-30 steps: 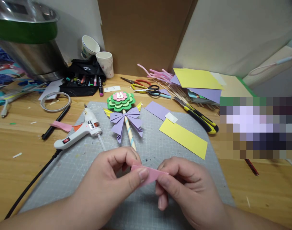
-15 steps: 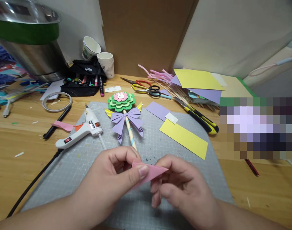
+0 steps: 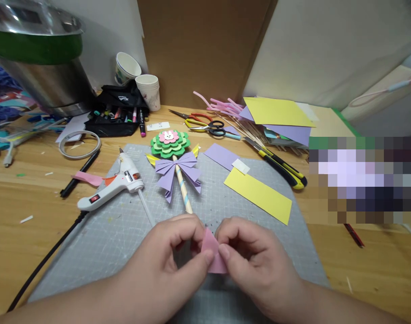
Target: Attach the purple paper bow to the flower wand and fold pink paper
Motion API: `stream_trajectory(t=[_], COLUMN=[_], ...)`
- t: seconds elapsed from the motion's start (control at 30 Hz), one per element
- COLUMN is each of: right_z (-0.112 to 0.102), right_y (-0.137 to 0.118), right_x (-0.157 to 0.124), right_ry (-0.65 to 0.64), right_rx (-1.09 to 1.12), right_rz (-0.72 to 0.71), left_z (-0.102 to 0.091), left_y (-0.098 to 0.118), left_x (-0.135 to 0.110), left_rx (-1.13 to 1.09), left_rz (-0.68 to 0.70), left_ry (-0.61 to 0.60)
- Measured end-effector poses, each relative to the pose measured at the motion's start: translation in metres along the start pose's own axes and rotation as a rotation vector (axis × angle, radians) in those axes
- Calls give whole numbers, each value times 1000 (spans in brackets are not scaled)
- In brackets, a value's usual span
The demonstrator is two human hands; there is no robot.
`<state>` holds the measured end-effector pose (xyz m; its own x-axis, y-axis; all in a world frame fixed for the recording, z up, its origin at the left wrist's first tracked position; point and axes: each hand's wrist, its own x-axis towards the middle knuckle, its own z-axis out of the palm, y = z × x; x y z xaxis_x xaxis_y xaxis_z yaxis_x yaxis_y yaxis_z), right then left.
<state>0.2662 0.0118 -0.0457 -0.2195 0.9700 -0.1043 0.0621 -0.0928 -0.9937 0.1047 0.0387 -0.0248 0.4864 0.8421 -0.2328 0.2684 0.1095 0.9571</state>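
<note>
A folded piece of pink paper (image 3: 210, 243) is pinched between both hands above the grey cutting mat (image 3: 100, 252). My left hand (image 3: 171, 261) grips its left side, thumb in front. On its right side, my right hand (image 3: 256, 261) has thumb and fingers closed on the paper. Just beyond lies a paper flower (image 3: 170, 144) in green layers with a pink rabbit centre, on a striped stick (image 3: 182, 189) with a purple pleated paper bow (image 3: 178, 168). Yellow paper tips show behind the bow.
A white glue gun (image 3: 114, 189) with a black cord lies left on the mat. Right of the flower are a yellow paper strip (image 3: 259, 195), a purple strip (image 3: 221, 155) and a utility knife (image 3: 279, 166). Scissors (image 3: 205, 126), paper cups (image 3: 149, 92) and a marker pouch (image 3: 116, 112) stand behind.
The pink paper has been turned so its point faces up instead of right. My right hand has moved left and closed on the paper; my left hand has shifted slightly right.
</note>
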Motion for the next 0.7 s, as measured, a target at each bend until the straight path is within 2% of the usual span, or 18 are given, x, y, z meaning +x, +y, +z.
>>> stream_trajectory(t=[0.07,0.17,0.3,0.4,0.53,0.7], right_z=[0,-1,-2,-2,-2,-2], right_y=[-1,-2,-3,-2,-1,-2], right_x=[-1,-2,-2,-1,-2,-4], right_ry=[-28,-69,0,32,9,17], right_rx=[-104,-118,-182,-339,-531,-545], right_rz=[-61,-69,-115,-233,-365,-357], left_z=[-1,-3,-6,-6,-6,-6], left_y=[-2,-3,-2,-1,-5,-8], left_x=[-2,-4,-6,-5,-5,-6], left_rx=[73,112,103,199,396,514], left_rz=[40,110,148,203,341,429], left_ry=[8,53,102,76,16,78])
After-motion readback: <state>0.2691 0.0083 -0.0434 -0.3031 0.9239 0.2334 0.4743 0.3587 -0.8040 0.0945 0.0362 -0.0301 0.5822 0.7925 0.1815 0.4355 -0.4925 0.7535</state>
